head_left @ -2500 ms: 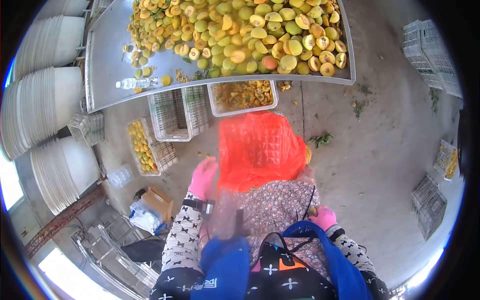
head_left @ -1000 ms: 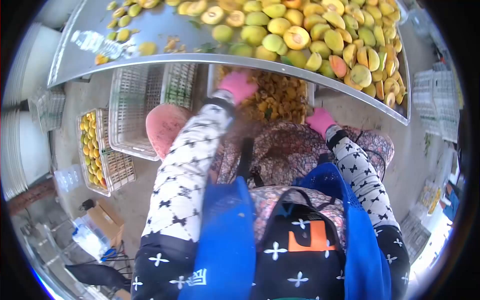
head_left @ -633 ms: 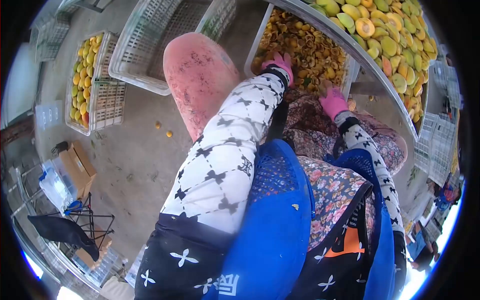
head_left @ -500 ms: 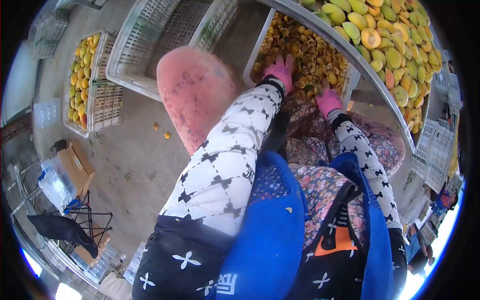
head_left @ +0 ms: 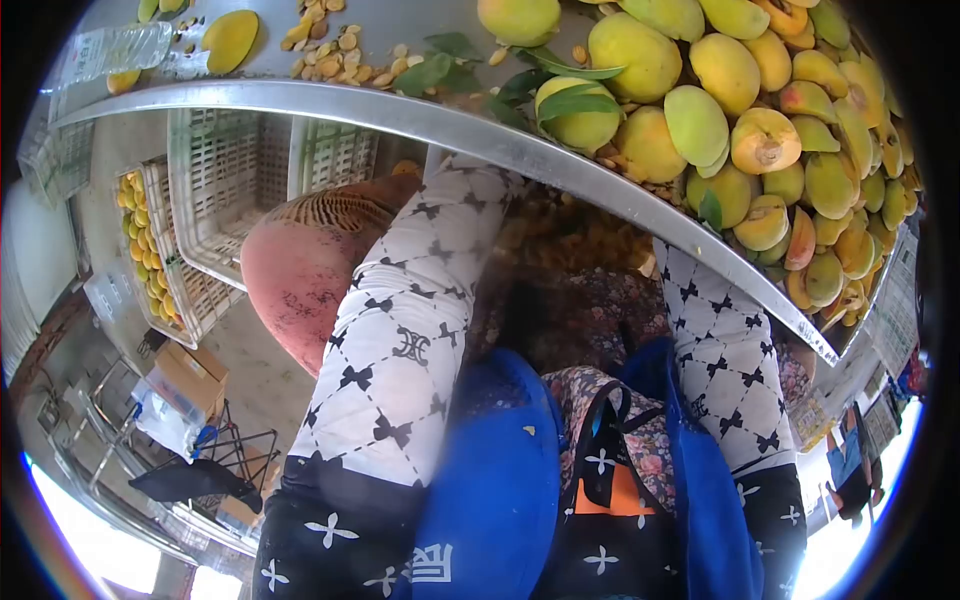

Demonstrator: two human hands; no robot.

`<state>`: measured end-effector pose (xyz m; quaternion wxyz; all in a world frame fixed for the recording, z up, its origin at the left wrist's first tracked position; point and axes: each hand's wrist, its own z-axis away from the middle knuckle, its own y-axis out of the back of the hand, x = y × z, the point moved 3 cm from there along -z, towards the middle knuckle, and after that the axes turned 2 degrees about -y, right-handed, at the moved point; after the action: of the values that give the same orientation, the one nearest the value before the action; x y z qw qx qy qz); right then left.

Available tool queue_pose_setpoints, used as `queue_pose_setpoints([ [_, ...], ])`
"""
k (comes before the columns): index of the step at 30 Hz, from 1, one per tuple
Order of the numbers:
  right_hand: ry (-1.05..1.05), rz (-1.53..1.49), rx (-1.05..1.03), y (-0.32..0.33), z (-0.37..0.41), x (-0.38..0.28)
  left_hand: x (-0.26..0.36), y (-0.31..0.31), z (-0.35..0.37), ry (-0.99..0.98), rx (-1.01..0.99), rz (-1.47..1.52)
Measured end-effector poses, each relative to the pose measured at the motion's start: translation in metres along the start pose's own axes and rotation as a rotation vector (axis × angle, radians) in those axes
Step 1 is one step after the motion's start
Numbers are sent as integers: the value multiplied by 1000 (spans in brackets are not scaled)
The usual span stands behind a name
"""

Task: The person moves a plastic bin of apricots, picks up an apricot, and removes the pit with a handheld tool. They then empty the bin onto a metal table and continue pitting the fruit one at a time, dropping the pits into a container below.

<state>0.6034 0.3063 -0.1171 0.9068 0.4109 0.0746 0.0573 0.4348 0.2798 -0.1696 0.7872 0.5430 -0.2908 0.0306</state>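
Neither of my hands shows; both are hidden beneath the metal table (head_left: 400,116). My left sleeve (head_left: 400,330), white with black bows, runs up under the table rim. On the other side, my right sleeve (head_left: 715,350) also reaches under it. Between the forearms, in shadow below the table, lies a mass of yellow-orange fruit pieces (head_left: 590,240), blurred. On the tabletop sits a big heap of yellow-green apricots (head_left: 725,75), some cut open, such as a halved apricot (head_left: 765,140) with its hollow facing up. Loose fruit stones (head_left: 345,62) and green leaves (head_left: 435,72) lie left of the heap.
A plastic bottle (head_left: 115,50) lies at the table's far left. Below stand a white crate (head_left: 215,235) and another crate of fruit (head_left: 160,250). A cardboard box (head_left: 190,375) and a black folding chair (head_left: 195,485) are at the lower left. My knee (head_left: 300,270) is beside the crates.
My view has tilted up, bringing in more of the tabletop. Both pink-gloved hands, seen before at the crate of halved fruit, are now hidden under the table rim.
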Motion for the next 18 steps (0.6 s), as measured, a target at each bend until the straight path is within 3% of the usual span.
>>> queue_pose_setpoints([
  [6, 92, 120, -67, 32, 56, -12, 20, 33, 29, -164, -39, -18],
  [10, 157, 118, -52, 40, 127, -15, 77, 39, 75, -471, 85, -34],
  [13, 219, -179, 361, 32, 179, 8, 116, 42, 90, -674, 264, -29],
  [15, 192, -332, 334, 30, 211, 18, 122, 42, 76, -722, 342, -33],
  [18, 146, -487, 335, 36, 248, 24, 107, 30, 33, -627, 212, -56],
])
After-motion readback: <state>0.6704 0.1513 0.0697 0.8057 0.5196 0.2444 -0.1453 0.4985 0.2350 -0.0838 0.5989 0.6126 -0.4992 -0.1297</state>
